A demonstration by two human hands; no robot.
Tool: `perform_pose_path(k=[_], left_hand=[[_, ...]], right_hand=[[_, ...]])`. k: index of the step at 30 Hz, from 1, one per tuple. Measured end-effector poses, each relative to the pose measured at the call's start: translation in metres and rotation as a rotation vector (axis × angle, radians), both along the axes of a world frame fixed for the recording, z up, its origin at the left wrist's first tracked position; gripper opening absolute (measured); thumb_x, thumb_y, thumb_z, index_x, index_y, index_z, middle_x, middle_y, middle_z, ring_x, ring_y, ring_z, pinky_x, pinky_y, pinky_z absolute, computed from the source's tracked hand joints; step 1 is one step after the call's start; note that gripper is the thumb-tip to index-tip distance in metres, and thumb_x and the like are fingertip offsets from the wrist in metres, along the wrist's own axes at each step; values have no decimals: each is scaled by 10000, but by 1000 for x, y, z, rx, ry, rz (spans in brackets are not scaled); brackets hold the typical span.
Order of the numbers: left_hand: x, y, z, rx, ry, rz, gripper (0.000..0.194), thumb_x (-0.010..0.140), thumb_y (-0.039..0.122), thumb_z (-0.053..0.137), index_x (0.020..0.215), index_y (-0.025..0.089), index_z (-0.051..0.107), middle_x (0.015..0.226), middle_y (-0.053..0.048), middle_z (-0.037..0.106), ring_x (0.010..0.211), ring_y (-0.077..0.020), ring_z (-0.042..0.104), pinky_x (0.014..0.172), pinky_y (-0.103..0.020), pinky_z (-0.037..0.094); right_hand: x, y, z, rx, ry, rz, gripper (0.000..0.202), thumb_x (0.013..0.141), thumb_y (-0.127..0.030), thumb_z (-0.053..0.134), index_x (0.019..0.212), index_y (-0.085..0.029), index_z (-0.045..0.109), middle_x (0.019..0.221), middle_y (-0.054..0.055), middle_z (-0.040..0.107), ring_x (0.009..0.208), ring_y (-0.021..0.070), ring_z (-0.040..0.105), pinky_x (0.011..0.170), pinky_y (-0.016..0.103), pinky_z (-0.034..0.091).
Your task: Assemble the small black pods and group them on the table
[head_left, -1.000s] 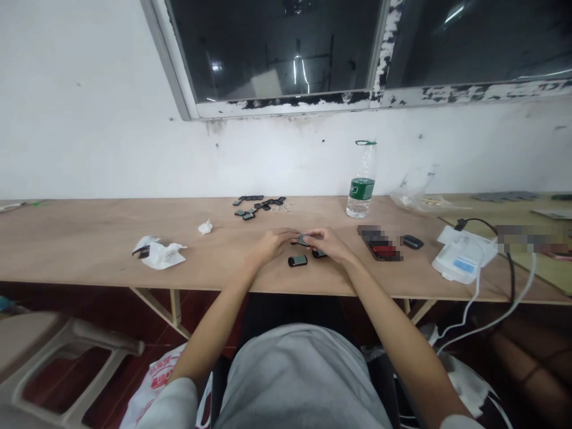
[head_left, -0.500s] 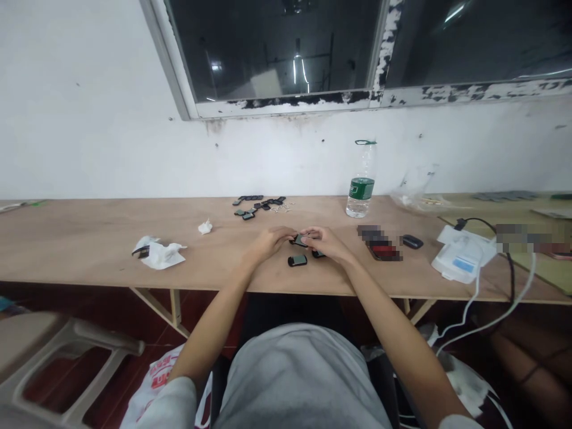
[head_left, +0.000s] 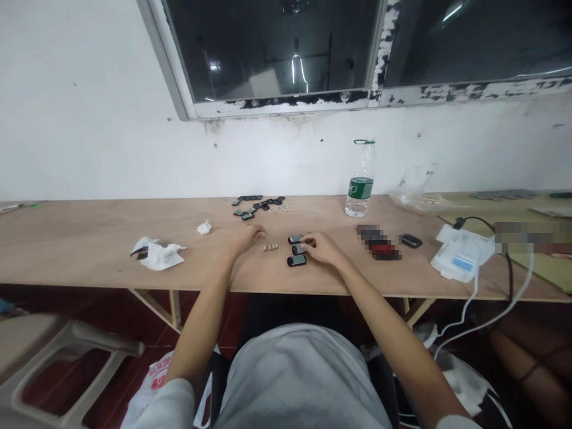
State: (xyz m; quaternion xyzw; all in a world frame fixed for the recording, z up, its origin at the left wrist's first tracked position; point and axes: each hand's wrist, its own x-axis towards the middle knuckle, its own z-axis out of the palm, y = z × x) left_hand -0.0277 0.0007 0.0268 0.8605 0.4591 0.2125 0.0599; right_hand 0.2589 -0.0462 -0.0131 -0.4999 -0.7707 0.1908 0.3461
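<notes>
Three dark oval pieces with grey-green tops lie in a column on the wooden table (head_left: pixel 107 238): an upper one (head_left: pixel 295 239), a middle one (head_left: pixel 298 249) and a lower one (head_left: pixel 297 260). My right hand (head_left: pixel 319 247) has its closed fingertips on the middle piece. To the left of the column, several small metallic parts (head_left: pixel 270 247) lie in a short row. My left hand (head_left: pixel 250 238) is just left of and above these parts, its fingers curled; whether it holds anything is hidden.
Several black pieces (head_left: pixel 261 205) lie near the wall. A water bottle (head_left: pixel 359 196), a partly blurred-out phone (head_left: pixel 379 243), a black oval object (head_left: pixel 411 241) and a white device with cables (head_left: pixel 460 256) are rightward. Crumpled tissue (head_left: pixel 163 254) lies left.
My left hand has moved left, away from the pieces, uncovering the small metallic parts. The middle piece has shifted left into the column, with my right hand at it.
</notes>
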Motion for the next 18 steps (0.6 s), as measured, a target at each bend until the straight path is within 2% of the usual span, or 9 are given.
perform_pose_path(k=[5, 11, 18], left_hand=[[-6, 4, -4, -188, 68, -35, 154, 837, 264, 617, 800, 179, 740, 800, -48, 754, 762, -206, 664, 717, -273, 484], [-8, 9, -9, -346, 30, -1, 179, 696, 276, 736, 834, 164, 752, 815, -57, 768, 746, -213, 675, 653, -269, 484], [-9, 8, -11, -332, -96, -46, 345, 666, 251, 746, 992, 145, 713, 887, -76, 763, 804, -233, 701, 690, -302, 538]], right_hand=[[-1, -2, 1, 6, -62, 27, 228, 883, -227, 657, 1055, -175, 795, 989, 118, 783, 860, 246, 698, 802, 329, 511], [-4, -4, 2, 46, -26, 63, 235, 888, -247, 650, 1063, -166, 784, 1040, 124, 767, 897, 247, 687, 841, 346, 512], [0, -4, 14, 89, -3, 107, 288, 923, -222, 581, 1148, -192, 758, 1185, 120, 731, 1025, 253, 677, 931, 359, 506]])
